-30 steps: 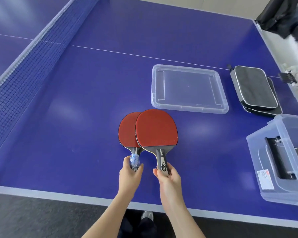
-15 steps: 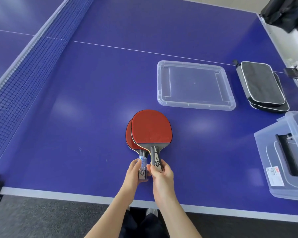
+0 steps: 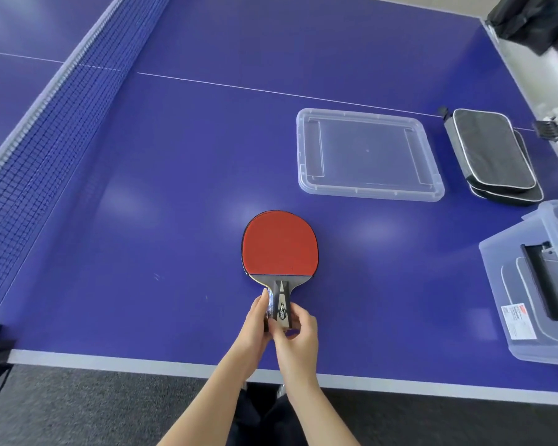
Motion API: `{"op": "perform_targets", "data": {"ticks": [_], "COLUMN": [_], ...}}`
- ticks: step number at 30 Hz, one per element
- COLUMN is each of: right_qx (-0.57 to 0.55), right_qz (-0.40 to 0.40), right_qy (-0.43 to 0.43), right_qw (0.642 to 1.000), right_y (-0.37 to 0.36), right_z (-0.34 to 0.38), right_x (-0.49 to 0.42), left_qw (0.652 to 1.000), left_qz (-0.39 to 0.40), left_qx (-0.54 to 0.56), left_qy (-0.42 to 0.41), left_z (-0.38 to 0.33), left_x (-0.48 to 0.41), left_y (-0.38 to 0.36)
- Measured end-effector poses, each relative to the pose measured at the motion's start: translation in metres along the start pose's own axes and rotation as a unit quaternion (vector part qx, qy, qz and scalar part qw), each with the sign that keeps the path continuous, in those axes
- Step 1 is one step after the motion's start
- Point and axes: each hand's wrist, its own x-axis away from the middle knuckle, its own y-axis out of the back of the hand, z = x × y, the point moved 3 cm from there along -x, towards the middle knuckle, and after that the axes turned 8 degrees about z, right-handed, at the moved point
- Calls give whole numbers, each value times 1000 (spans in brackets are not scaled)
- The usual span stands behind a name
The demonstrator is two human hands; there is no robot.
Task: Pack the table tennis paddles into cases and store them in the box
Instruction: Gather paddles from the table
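Left hand [image 3: 255, 321] and right hand [image 3: 298, 333] both pinch the handles of the paddles [image 3: 279, 246] — stacked, red face up, just ahead of my fingers. Neither is cased: cases [image 3: 490, 149] lie well beyond my right hand, box [image 3: 496, 278] open to its right — casing and storing remain, I judge.

Left hand [image 3: 255, 323] and right hand [image 3: 298, 333] were bare, fingers slim. Forearms [image 3: 316, 410] bare too, slender, uncovered as far as could be seen. Beneath them was dark garment [image 3: 264, 416] over legs, black or near-black, soft folds showing; exact type unclear. Small pale grey patch [image 3: 281, 388] sat just above it, maybe shoe toe, too small to tell.
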Motion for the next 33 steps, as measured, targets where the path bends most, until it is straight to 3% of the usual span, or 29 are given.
{"op": "perform_targets", "data": {"ticks": [10,15,21,27,33], "right_qx": [68,37,102,197,45], "right_qz": [52,81,198,209,111], "right_qy": [18,-21,-3,68,-53], "right_qw": [996,996,975,955,991], "right_y": [3,31,29,27,58], "right_z": [-7,-8,10,5,15], "right_x": [0,-18,-39,-32,-66], "left_qw": [999,998,995,996,994], "left_qz": [-18,-39,-60,-62,-72], "left_qx": [-17,-40,-61,-47,-55], "left_qy": [-25,-42,-58,-50,-64], "left_z": [-2,-4,-15,-16,-19], "left_x": [0,-2,-4,-2,2], "left_y": [0,-2,-9,-14,-15]}}
